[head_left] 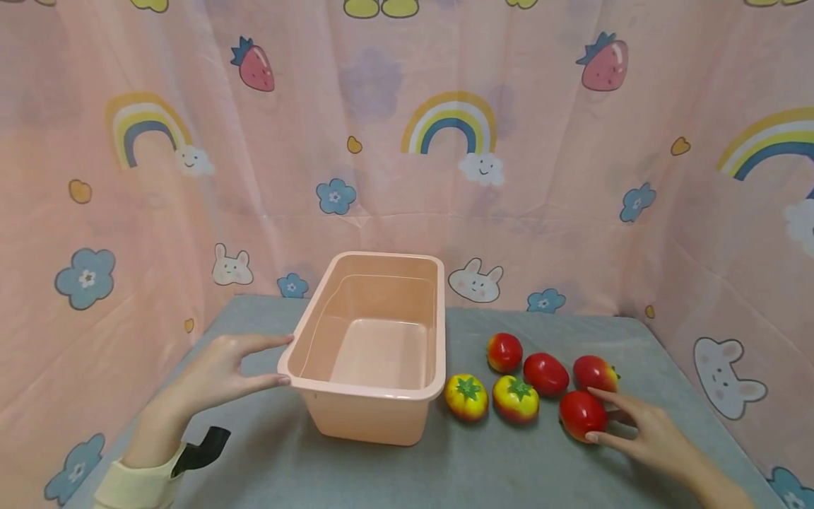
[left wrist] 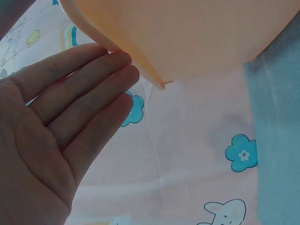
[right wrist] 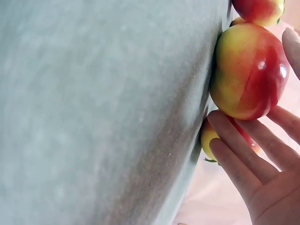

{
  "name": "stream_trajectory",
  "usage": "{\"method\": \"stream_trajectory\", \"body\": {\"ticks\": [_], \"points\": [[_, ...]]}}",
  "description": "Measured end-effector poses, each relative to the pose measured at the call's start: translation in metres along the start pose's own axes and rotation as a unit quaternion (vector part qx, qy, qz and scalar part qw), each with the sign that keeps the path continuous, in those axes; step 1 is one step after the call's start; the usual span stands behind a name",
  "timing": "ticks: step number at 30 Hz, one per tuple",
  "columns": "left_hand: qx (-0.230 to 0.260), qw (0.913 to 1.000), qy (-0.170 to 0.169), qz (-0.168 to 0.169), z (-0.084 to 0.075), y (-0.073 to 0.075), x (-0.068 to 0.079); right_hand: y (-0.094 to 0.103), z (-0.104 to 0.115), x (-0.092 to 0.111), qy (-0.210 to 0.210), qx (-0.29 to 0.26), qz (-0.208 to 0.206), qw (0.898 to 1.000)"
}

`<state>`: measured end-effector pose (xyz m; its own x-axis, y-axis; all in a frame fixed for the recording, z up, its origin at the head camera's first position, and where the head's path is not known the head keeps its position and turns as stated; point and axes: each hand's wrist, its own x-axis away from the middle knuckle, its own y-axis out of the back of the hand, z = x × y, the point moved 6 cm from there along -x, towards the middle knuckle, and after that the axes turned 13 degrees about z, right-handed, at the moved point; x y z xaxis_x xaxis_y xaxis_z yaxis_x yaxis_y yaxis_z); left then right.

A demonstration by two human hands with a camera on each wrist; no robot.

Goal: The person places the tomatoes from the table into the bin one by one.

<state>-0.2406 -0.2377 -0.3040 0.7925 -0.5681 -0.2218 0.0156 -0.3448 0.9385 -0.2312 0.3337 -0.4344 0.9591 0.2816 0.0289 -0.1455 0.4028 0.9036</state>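
A pale peach plastic basin (head_left: 364, 390) stands upright on the table. My left hand (head_left: 219, 375) touches its near left rim, thumb and index finger spread apart; in the left wrist view the fingers (left wrist: 89, 77) are straight against the rim. At the right, my right hand (head_left: 642, 431) holds a glossy red toy tomato (head_left: 582, 416) between thumb and fingers. In the right wrist view this tomato (right wrist: 253, 70) shows a yellow-green side and sits on the table. Close by lie more red tomatoes (head_left: 545, 375) and two yellow ones (head_left: 516, 399) with green star-shaped tops.
The grey cloth-covered table (head_left: 483, 466) meets a pink patterned curtain (head_left: 394, 226) at the back and sides. One yellow tomato (head_left: 467, 398) lies right beside the basin's near right corner. A black strap (head_left: 202, 450) sticks out from my left sleeve.
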Motion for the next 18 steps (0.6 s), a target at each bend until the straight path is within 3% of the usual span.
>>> {"method": "stream_trajectory", "body": {"ticks": [18], "points": [[0.09, 0.9935, 0.057, 0.041, 0.0039, -0.004, -0.0022, -0.0019, -0.0022, -0.0052, -0.003, -0.016, 0.02, 1.0]]}}
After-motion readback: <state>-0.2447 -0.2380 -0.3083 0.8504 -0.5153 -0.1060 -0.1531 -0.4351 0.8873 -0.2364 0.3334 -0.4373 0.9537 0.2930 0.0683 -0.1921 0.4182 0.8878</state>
